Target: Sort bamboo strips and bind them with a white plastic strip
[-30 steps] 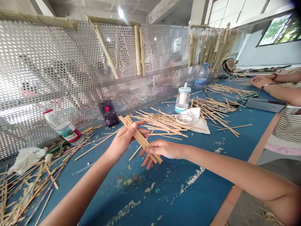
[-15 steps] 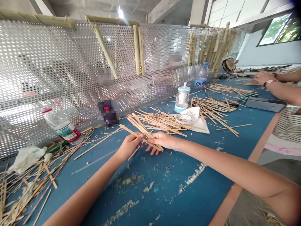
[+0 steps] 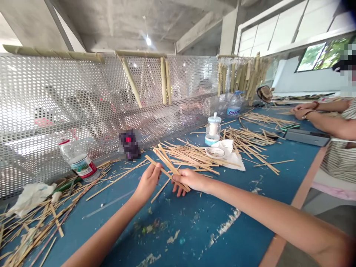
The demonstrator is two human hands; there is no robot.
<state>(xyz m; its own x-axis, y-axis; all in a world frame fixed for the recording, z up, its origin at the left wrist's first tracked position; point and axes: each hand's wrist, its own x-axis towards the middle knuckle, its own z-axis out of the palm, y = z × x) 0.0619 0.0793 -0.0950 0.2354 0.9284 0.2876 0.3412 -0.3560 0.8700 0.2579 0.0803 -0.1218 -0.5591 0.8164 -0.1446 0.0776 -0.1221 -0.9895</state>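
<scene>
Thin pale bamboo strips point(image 3: 168, 160) are gathered in my right hand point(image 3: 191, 180). Its thumb presses on their near ends, and the strips fan out away from me. My left hand point(image 3: 148, 181) is closed, thumb against fingers, at one flat bamboo strip point(image 3: 151, 160) that slants across the others into my right hand. Its lower fingers are partly hidden. Just beyond my hands lies a pile of loose bamboo strips point(image 3: 191, 152) on the blue table point(image 3: 217, 207).
A clear bottle point(image 3: 80, 163) leans at the left near crumpled tissue point(image 3: 32, 198) and scattered strips. A lidded jar point(image 3: 213, 131), a tape roll point(image 3: 215, 152) on white paper and a large bottle point(image 3: 235, 104) stand ahead. A perforated metal screen point(image 3: 91, 96) borders the table. Another person's hands point(image 3: 304, 110) rest at the right.
The view has tilted up, so the table sits lower in it. My left hand has drawn slightly left, away from my right hand, which keeps its hold on the strips.
</scene>
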